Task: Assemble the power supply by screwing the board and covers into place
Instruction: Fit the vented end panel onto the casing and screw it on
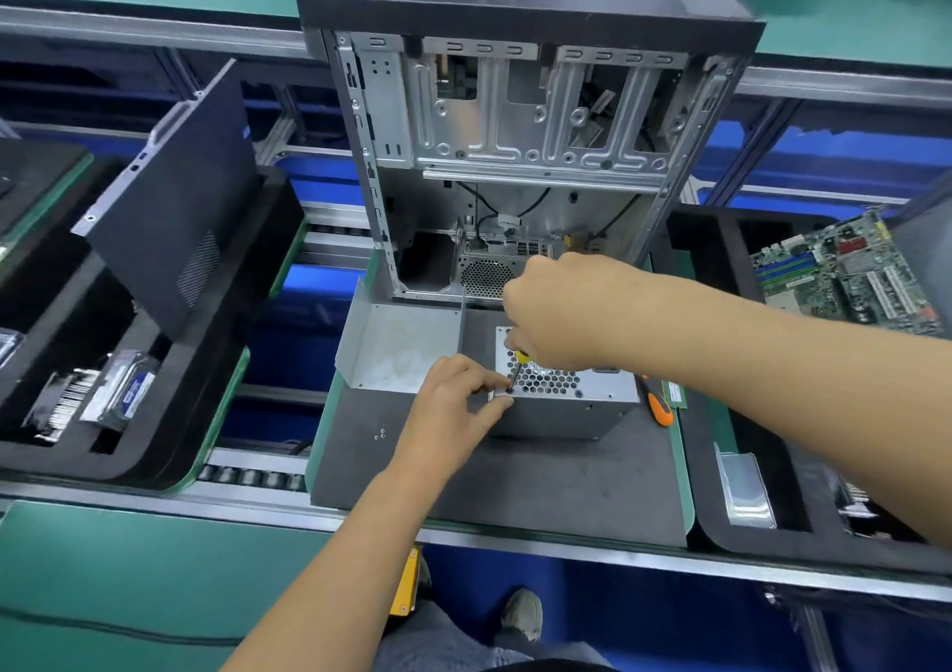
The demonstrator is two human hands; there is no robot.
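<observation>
The silver power supply box (582, 398) sits on the grey foam pad (515, 481), its honeycomb fan grille facing up. My right hand (556, 310) grips a yellow-handled screwdriver (516, 367) whose tip stands in the near-left corner of the box's top. My left hand (453, 403) pinches that same corner right at the tip, thumb and forefinger touching the metal edge. Any screw under the tip is hidden. A bent silver cover plate (396, 341) lies just left of the box.
An open PC case (515, 120) stands upright behind the box. An orange-handled tool (659, 406) lies right of it. A motherboard (845, 274) rests in the right tray; a black side panel (175, 207), hard drive (129, 388) and heatsink fill the left tray. Small screws (380, 433) lie on the pad.
</observation>
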